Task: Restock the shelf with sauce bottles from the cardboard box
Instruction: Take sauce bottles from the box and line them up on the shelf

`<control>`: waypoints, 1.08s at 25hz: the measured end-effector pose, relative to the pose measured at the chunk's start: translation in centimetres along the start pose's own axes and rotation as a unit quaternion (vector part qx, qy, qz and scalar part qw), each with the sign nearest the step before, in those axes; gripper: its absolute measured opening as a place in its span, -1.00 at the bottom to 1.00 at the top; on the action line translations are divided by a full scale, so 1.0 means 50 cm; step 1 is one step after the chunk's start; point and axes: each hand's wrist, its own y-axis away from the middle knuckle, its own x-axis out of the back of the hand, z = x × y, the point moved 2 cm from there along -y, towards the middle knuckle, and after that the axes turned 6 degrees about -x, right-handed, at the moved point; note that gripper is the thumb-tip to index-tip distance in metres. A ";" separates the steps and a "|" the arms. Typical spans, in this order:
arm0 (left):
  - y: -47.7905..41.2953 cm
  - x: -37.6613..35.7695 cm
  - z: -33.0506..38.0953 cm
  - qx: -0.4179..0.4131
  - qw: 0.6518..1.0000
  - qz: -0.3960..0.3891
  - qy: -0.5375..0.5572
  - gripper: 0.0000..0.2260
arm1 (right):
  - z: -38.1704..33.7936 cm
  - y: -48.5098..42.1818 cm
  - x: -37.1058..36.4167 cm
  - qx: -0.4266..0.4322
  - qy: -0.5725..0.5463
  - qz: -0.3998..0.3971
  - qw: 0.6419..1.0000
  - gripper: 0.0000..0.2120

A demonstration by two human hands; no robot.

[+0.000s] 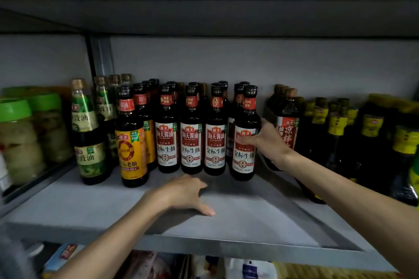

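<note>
Head view. Grey shelf (pixel 249 222) carrying four front-row sauce bottles with red-and-white labels; further bottles stand behind them, number uncertain. The rightmost bottle (pixel 246 136) stands upright at the right end of the row, slightly forward of the other three (pixel 191 133). Right hand (pixel 269 140) grips it at label height, thumb across the front, fingers wrapped behind. Left hand (pixel 186 195) rests palm-down on bare shelf in front of the row, fingers loosely spread, holding nothing. One orange-labelled bottle (pixel 132 142) stands left; two green-lidded jars (pixel 22 133) far left.
</note>
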 end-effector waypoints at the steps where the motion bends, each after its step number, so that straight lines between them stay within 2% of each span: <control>1: -0.002 0.001 -0.001 0.002 1.000 0.000 0.003 -0.14 | 0.004 -0.004 -0.001 0.000 -0.001 0.000 1.000 -0.60; 10: -0.002 0.008 0.000 0.001 1.000 -0.002 -0.001 -0.15 | 0.041 -0.031 -0.010 -0.016 -0.040 -0.002 0.999 -0.49; 12: -0.002 0.010 0.001 0.005 1.000 -0.001 -0.009 -0.15 | 0.052 -0.030 -0.014 -0.021 -0.049 0.005 0.999 -0.52; 14: -0.001 0.011 0.003 0.008 1.000 -0.003 -0.018 -0.16 | 0.070 -0.023 -0.024 -0.036 -0.014 0.004 0.999 -0.52; 18: 0.001 0.014 0.006 0.002 1.000 -0.004 -0.030 -0.16 | 0.098 -0.006 -0.048 -0.079 0.115 0.022 0.990 -0.32; 27: 0.005 0.021 0.011 0.005 0.998 -0.009 -0.056 -0.17 | 0.122 -0.038 -0.052 -0.084 0.112 0.005 0.990 -0.29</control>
